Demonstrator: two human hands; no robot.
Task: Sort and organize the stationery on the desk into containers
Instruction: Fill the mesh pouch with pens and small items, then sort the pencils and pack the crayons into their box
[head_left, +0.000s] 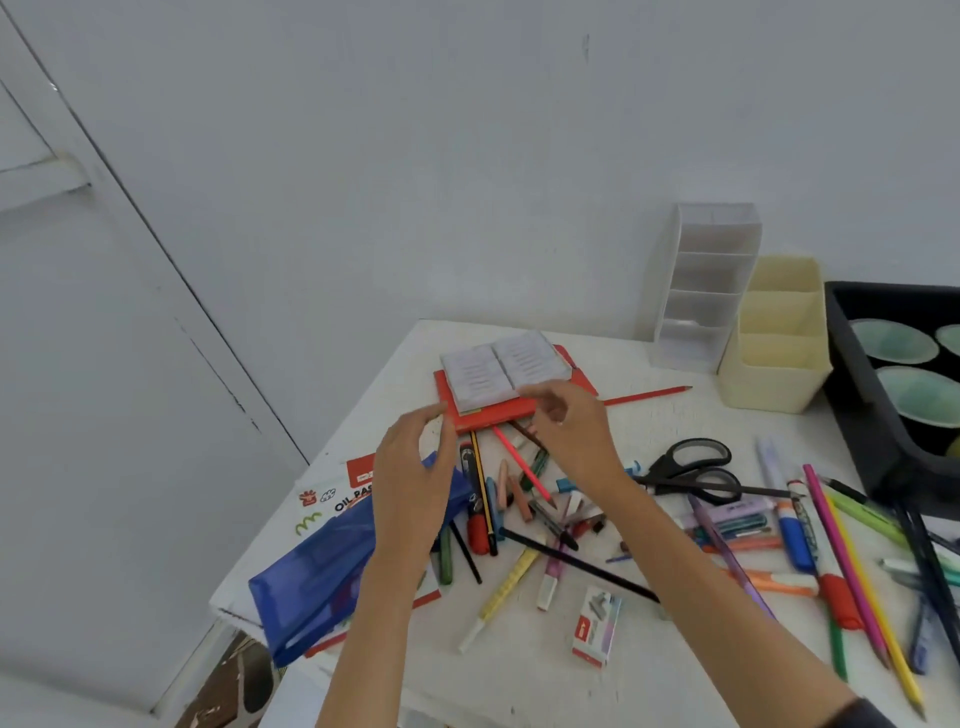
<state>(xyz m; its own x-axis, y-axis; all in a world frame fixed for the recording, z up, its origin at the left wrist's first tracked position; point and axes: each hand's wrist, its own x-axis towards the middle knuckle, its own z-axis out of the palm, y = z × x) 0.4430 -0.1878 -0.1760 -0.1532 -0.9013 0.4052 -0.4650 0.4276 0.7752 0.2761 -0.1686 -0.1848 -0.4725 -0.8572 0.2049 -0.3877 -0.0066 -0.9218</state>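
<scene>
Left hand (415, 478), right hand (569, 431) at red notebook's (488, 415) near edge

Notebook (485, 418) red. Notepad (483, 376) white, faint grey lines. Pouch (317, 577) translucent blue. Scissors (662, 474) black. Tall organiser (701, 291) clear white; short organiser (774, 379) cream. Tray (857, 374) black, bowls (891, 340) pale green. Table (519, 686) white. Loose pencil (649, 397) red.

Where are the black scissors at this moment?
In the head view, the black scissors lie on the white desk, just right of the right hand and nearer than the cream organizer.
</scene>
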